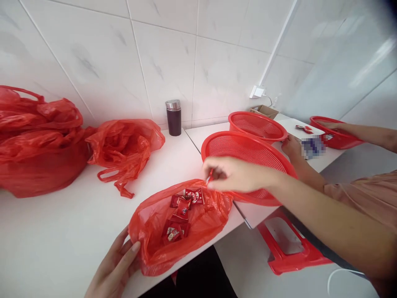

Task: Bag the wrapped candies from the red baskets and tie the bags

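An open red plastic bag lies at the white table's front edge, with several small red wrapped candies inside. My left hand grips the bag's near left side, thumb pressed on the plastic. My right hand reaches in from the right, its fingertips pinched together right at the bag's far rim. They hold something small and red; I cannot tell whether it is a candy or the rim itself. Just behind my right hand sits a large red mesh basket.
Bulging red bags and a crumpled one lie at the left. A dark flask stands by the tiled wall. Another person's hands touch two more red baskets. A red stool stands below.
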Demonstrator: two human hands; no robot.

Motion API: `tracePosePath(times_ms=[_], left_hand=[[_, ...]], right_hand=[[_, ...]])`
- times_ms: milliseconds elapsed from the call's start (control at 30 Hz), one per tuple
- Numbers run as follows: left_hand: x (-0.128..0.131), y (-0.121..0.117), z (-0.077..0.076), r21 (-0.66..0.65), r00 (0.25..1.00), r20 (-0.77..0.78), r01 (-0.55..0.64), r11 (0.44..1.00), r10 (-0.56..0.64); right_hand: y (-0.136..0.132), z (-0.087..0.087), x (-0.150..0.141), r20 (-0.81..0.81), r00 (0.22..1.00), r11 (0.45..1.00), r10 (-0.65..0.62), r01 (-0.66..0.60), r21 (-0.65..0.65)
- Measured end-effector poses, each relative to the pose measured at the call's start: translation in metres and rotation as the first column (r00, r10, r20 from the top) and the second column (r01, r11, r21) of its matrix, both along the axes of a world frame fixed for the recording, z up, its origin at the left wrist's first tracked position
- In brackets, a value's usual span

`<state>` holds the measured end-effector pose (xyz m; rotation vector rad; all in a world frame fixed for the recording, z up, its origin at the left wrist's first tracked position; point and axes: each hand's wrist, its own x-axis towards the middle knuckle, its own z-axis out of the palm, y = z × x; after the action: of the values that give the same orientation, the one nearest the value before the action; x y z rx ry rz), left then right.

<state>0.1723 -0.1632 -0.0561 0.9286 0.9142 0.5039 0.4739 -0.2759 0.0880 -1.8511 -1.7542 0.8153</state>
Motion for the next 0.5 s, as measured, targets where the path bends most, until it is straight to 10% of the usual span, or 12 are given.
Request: tracePosePath(times_ms=[267, 500], left_hand=[[-0.001, 0.010, 0.013, -0.082, 0.991, 0.114, -0.057, 0.995, 0.066], [-0.011, 0.032, 0.047, -0.158, 0.933, 0.225, -0.250, 0.955, 0.281]], right_hand=[[0.026, -0.087, -0.063, 0.574, 0.763, 0.944, 0.296, -0.325, -0.055], [0.010, -0.060, -0.051, 0.507, 0.831, 0.973, 0.227, -0.211, -0.090]])
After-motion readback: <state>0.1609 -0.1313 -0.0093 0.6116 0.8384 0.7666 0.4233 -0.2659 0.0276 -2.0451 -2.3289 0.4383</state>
